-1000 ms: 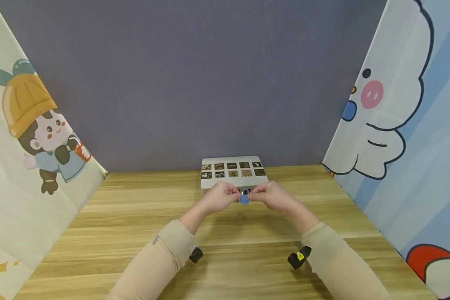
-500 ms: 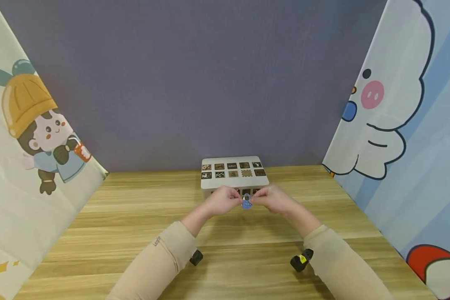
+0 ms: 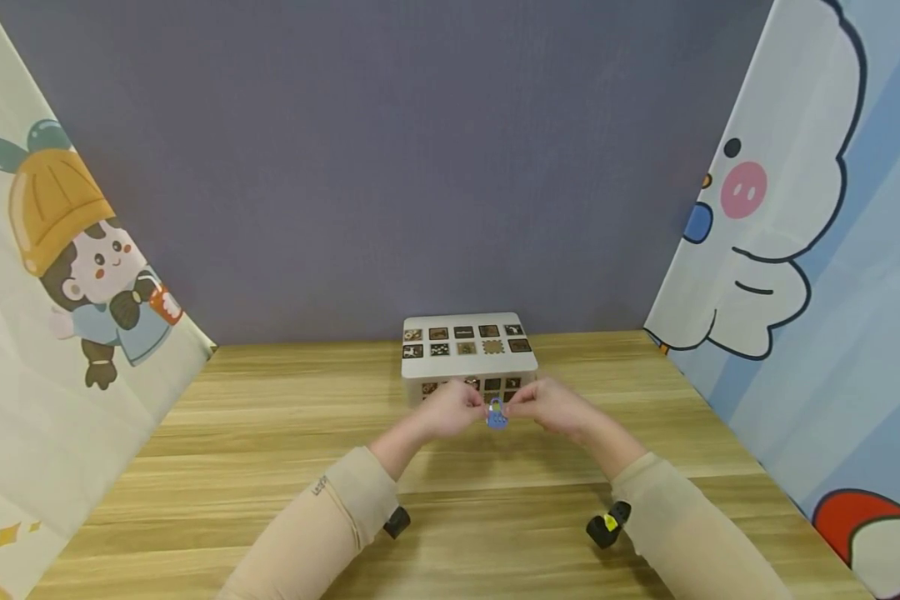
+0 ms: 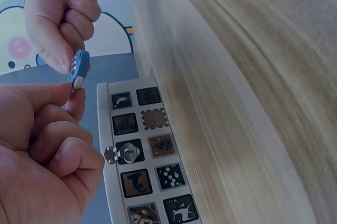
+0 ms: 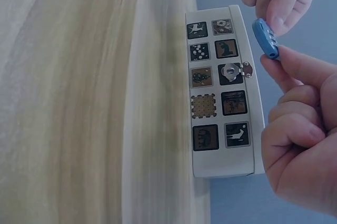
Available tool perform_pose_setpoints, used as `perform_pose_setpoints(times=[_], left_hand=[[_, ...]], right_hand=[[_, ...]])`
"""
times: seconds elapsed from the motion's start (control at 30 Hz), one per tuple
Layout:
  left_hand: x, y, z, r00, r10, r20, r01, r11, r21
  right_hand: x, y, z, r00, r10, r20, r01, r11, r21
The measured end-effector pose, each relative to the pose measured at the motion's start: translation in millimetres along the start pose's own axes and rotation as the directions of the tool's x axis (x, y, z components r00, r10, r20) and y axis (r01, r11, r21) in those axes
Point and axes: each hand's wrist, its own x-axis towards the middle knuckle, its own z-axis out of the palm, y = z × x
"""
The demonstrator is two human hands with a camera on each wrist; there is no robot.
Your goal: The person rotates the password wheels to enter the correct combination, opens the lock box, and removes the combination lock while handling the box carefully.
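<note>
Between both hands, in front of a white box (image 3: 465,364), a small blue combination padlock (image 3: 497,414) with number dials is held up. My left hand (image 3: 453,410) pinches one side of it between thumb and forefinger. On its other side my right hand (image 3: 551,407) pinches it the same way. In the left wrist view the padlock (image 4: 79,69) is seen from its edge, fingertips of both hands on it. The box carries dark and brown square pictures, and a metal hasp (image 5: 231,71) sits on its front; no padlock hangs there.
The box stands on a wood-grain table (image 3: 285,450) near a grey back wall (image 3: 420,167). Cartoon-printed sheets flank the table, one at the left (image 3: 15,350) and one at the right (image 3: 787,317). Black wrist cameras hang under both sleeves.
Both hands have drawn the padlock slightly down and to the right, nearer to the body and away from the box. More of the box's front now shows. Both grips stay on the padlock.
</note>
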Motion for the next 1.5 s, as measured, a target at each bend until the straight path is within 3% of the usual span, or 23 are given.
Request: perform_pose_setpoints(times=[0.5, 0.97, 1.2, 1.5], left_hand=[[-3.7, 3.7, 8.1, 0.996, -0.081, 0.038, 0.082, 0.996, -0.027], [-2.0, -2.1, 19.4, 0.989, -0.117, 0.096, 0.121, 0.992, -0.037], [0.2, -3.9, 24.4, 0.984, -0.129, 0.123, 0.129, 0.992, 0.006], [-0.9, 0.3, 30.9, 0.972, -0.193, 0.135, 0.187, 0.981, 0.061]], right_hand=[[-4.6, 7.0, 5.5, 0.997, 0.070, 0.021, -0.070, 0.998, 0.001], [-9.4, 13.4, 9.7, 0.996, 0.038, 0.084, -0.036, 0.999, -0.035], [-8.6, 18.6, 11.9, 0.995, 0.018, 0.102, -0.012, 0.998, -0.057], [-9.3, 22.4, 15.0, 0.991, 0.024, 0.129, -0.013, 0.997, -0.081]])
